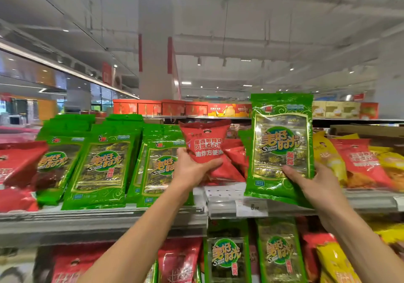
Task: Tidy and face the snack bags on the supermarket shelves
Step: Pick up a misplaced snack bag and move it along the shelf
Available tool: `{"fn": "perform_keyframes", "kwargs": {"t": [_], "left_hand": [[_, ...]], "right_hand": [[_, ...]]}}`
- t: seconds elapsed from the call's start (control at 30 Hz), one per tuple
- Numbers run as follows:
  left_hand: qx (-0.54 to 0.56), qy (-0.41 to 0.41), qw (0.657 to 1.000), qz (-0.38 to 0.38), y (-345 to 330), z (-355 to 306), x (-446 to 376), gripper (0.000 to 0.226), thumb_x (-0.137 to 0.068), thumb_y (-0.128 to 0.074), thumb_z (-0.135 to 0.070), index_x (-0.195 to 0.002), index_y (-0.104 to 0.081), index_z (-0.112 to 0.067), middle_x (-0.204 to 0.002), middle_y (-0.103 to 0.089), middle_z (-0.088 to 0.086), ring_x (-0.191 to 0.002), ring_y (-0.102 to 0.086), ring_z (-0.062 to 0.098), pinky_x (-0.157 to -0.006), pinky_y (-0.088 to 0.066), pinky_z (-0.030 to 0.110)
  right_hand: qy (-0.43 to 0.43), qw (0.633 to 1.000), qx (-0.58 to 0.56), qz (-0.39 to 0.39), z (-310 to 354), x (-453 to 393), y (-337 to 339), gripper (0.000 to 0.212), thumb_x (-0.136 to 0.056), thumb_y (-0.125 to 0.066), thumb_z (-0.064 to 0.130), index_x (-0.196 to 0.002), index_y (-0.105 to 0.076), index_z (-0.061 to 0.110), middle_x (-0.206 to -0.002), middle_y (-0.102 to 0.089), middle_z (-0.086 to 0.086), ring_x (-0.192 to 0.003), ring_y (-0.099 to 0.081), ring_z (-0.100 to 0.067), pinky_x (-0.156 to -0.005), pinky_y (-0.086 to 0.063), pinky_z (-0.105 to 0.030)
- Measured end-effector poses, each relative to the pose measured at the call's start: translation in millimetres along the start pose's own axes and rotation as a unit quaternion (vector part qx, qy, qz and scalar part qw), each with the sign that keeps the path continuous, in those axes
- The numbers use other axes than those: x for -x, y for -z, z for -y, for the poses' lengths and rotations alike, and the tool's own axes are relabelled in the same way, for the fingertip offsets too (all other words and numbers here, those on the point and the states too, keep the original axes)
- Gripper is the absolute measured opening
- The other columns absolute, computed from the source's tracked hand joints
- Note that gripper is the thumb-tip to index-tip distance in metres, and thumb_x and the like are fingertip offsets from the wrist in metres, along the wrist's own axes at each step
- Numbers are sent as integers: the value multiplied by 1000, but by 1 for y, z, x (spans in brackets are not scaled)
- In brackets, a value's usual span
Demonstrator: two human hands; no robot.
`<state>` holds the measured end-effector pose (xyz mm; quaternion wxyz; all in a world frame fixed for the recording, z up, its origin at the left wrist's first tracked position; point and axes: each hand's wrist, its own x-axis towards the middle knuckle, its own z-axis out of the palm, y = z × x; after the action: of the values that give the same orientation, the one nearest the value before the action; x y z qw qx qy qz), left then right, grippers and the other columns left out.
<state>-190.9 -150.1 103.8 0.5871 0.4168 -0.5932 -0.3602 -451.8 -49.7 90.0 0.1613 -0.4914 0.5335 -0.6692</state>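
Note:
My left hand (192,169) grips a red snack bag (205,143) by its lower edge, holding it upright in front of the top shelf. My right hand (314,184) holds a green seaweed bag (282,143) from below, thumb on its front, the bag upright and facing me. Rows of matching green seaweed bags (105,167) lean on the shelf to the left. More red bags (231,162) lie in a loose pile behind the two held bags.
The grey shelf rail (109,217) with a price tag (251,208) runs across the middle. Red and yellow bags (358,162) crowd the right end, red bags (19,164) the left. A lower shelf holds green (227,254), red and yellow bags. Orange boxes (161,108) stand behind.

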Motion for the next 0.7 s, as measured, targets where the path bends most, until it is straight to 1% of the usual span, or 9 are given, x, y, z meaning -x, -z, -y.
{"fn": "perform_keyframes", "kwargs": {"t": [0.1,0.23,0.33,0.37,0.43,0.47,0.57,0.63,0.7], "left_hand": [[-35,19,999,16,-36,7,-5,102,-38,-99,-48,-117,-42,-14,-109,-68,4,-99,-69,25,-91,-57,47],[-76,47,996,24,-61,16,-8,98,-51,-97,-45,-121,-38,-9,-115,-65,9,-104,-66,28,-95,-55,47],[-98,82,991,33,-64,17,-10,96,-56,-93,-48,-122,-36,-7,-114,-63,10,-101,-67,27,-91,-57,45],[-101,93,989,47,-64,16,-11,94,-58,-91,-49,-123,-38,-7,-114,-64,10,-99,-69,25,-89,-58,43],[-112,102,985,87,-64,12,-10,90,-58,-87,-54,-124,-47,-7,-114,-68,10,-96,-71,23,-87,-59,40],[-121,102,982,103,-63,10,-10,89,-58,-86,-56,-125,-51,-8,-115,-68,9,-96,-71,22,-88,-59,39],[-127,98,979,125,-59,4,-4,89,-62,-84,-59,-128,-51,-9,-120,-65,8,-101,-69,21,-92,-57,39],[-140,77,980,118,-52,2,2,86,-66,-82,-58,-129,-49,-9,-119,-65,7,-103,-67,20,-91,-57,38],[-192,23,977,84,-39,0,10,72,-75,-77,-58,-121,-52,-9,-111,-66,4,-99,-66,19,-81,-56,32]], "right_hand": [[-10,1000,-7,-2,-10,5,23,28,-82,-82,24,-105,-65,20,-101,-77,-3,-88,-74,-21,-76,-56,-31],[-22,1000,9,19,-19,10,38,50,-80,-82,31,-122,-62,13,-110,-75,-6,-99,-72,-28,-96,-56,-51],[-22,999,2,32,-24,11,37,64,-78,-83,34,-131,-56,9,-110,-72,-3,-101,-70,-25,-98,-53,-46],[-24,999,-2,33,-24,11,35,71,-78,-83,35,-136,-51,8,-114,-70,-4,-105,-68,-25,-99,-51,-44],[-33,998,-7,45,-25,12,29,78,-78,-83,38,-141,-48,6,-129,-65,-10,-117,-64,-30,-106,-48,-47],[-39,998,-7,51,-26,13,26,74,-78,-83,38,-137,-52,7,-128,-67,-10,-115,-66,-30,-103,-51,-48],[-34,998,-5,60,-25,15,15,36,-78,-83,29,-107,-66,15,-97,-79,-3,-82,-76,-15,-78,-59,-36],[-34,997,-14,62,-22,18,5,30,-80,-82,24,-105,-66,15,-94,-79,-4,-82,-76,-19,-83,-60,-43],[-33,996,-27,73,-16,21,-8,42,-80,-83,25,-115,-65,11,-100,-78,-6,-90,-76,-26,-91,-58,-52]]}}
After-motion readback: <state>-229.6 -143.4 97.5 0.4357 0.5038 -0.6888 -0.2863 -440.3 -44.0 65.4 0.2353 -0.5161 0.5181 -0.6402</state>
